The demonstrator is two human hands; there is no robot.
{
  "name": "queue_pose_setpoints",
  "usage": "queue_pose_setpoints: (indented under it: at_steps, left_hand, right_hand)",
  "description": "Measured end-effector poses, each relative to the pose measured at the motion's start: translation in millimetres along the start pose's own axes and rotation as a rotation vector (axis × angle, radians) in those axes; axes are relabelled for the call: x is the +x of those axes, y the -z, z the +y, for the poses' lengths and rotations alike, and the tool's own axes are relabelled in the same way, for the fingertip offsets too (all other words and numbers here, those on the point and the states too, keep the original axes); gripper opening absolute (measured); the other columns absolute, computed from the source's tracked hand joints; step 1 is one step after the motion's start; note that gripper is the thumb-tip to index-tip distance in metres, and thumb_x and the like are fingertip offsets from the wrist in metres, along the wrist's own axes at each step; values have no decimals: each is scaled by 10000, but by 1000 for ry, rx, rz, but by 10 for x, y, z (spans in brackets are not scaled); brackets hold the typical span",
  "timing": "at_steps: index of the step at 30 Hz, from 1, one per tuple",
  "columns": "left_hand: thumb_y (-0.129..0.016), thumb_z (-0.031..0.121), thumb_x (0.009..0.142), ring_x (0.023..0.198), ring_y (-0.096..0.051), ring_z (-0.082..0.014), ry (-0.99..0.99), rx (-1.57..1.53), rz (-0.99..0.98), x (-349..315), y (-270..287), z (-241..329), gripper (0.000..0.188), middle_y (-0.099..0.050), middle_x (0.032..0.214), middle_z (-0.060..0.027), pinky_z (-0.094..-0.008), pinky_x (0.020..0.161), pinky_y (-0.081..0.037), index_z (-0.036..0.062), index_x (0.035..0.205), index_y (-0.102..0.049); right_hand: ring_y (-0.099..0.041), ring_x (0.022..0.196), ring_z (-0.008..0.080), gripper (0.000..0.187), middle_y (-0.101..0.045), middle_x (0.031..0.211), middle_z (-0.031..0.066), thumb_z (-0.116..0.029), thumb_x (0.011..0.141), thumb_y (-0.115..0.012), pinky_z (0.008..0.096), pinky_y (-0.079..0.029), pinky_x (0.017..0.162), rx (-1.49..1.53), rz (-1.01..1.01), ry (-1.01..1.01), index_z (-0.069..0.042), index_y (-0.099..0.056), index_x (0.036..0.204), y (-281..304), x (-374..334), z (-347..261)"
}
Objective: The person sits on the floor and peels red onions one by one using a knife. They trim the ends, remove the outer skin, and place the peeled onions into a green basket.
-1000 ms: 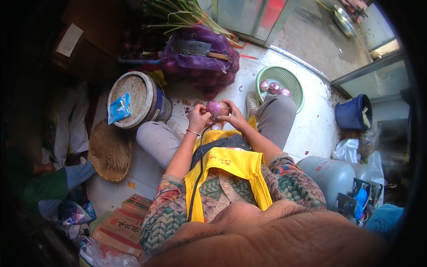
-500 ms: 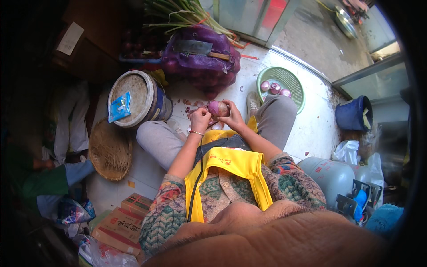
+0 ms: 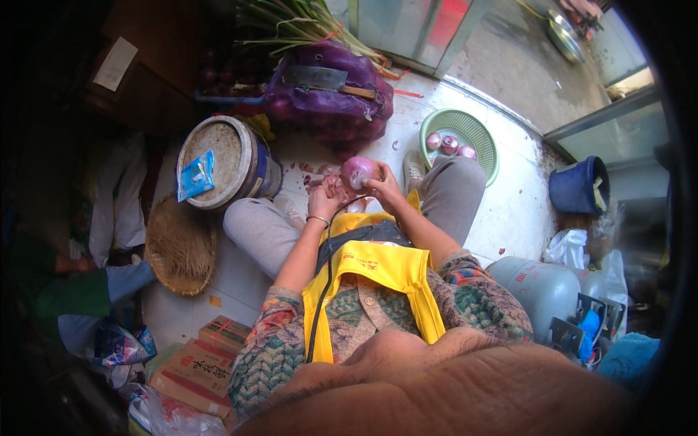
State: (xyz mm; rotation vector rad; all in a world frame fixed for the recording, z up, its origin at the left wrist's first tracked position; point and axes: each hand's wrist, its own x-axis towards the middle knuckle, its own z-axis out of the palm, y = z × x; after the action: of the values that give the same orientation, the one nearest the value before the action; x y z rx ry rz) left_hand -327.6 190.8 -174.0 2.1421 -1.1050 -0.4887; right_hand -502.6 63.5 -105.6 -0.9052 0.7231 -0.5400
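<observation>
My right hand (image 3: 387, 189) is wrapped round a red onion (image 3: 356, 173), whose pale, partly peeled end faces up. Just left of the onion, my left hand (image 3: 322, 201) is closed with its fingers curled; what they pinch, if anything, is hidden. Papery onion skins (image 3: 336, 182) lie about the fingers and on the floor between my feet. Beyond my right knee a green plastic colander (image 3: 485, 134) holds several peeled onions (image 3: 450, 144). In front of me stands a purple mesh sack (image 3: 320, 109) full of onions, with a cleaver (image 3: 320, 77) lying flat on top.
A lidded bucket (image 3: 218, 171) with a blue packet (image 3: 196, 176) on it stands by my left knee, near a round woven basket (image 3: 182, 251). Cardboard boxes (image 3: 190, 370) lie at lower left. A blue bin (image 3: 574, 187) and a gas cylinder (image 3: 520, 283) are on the right.
The onion has turned in my right hand, and its pale end now shows. My left hand has drawn slightly down and away from the onion.
</observation>
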Motion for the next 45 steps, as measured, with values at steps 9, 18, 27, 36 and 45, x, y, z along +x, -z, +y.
queue_pose_setpoints:
  at_steps: [9, 18, 27, 36, 45]
  left_hand:
    - [-658, 483, 919, 730, -655, -213, 371, -617, -63, 178, 248, 715, 507, -671, 859, -129, -372, 714, -530, -4, 1042, -594]
    - [-689, 273, 844, 682, -676, -255, 440, -637, -42, 85, 385, 974, 305, -648, 653, -132, -406, 675, -523, -17, 788, -610]
    - [-669, 345, 888, 744, -688, -326, 256, 42, -27, 12, 132, 119, 350, -705, 845, -178, -421, 744, -543, -1, 945, -684]
    - [-722, 217, 909, 1159, -596, -246, 274, -1050, -353, 119, 235, 734, 624, -534, 1294, -115, -346, 829, -591, 85, 1422, -392]
    - [-862, 49, 662, 1183, -576, -284, -152, -575, 155, -115, 345, 779, 813, -551, 1302, -128, -387, 989, -493, 98, 1359, -447]
  right_hand:
    - [-553, 1197, 287, 797, -464, 1329, 180, -95, 776, -765, 383, -567, 880, 152, 28, -85, 4, -290, 1408, 26, -57, -60]
    - [-565, 1155, 253, 781, -499, 1244, 137, -91, 723, -825, 383, -558, 908, -246, 31, 155, -29, -364, 1350, 93, -10, 109]
    - [-563, 1180, 284, 710, -478, 1342, 156, -107, 820, -731, 483, -537, 926, 338, -121, -112, -40, -354, 1417, -137, -115, -247]
    - [-523, 1275, 308, 732, -452, 1439, 137, -141, 874, -726, 489, -503, 993, 171, -154, -161, -108, -341, 1495, -53, -130, -202]
    - [-585, 1170, 313, 616, -501, 1375, 187, -365, 998, -582, 454, -497, 999, 318, -229, -252, -122, -331, 1505, -31, -84, -188]
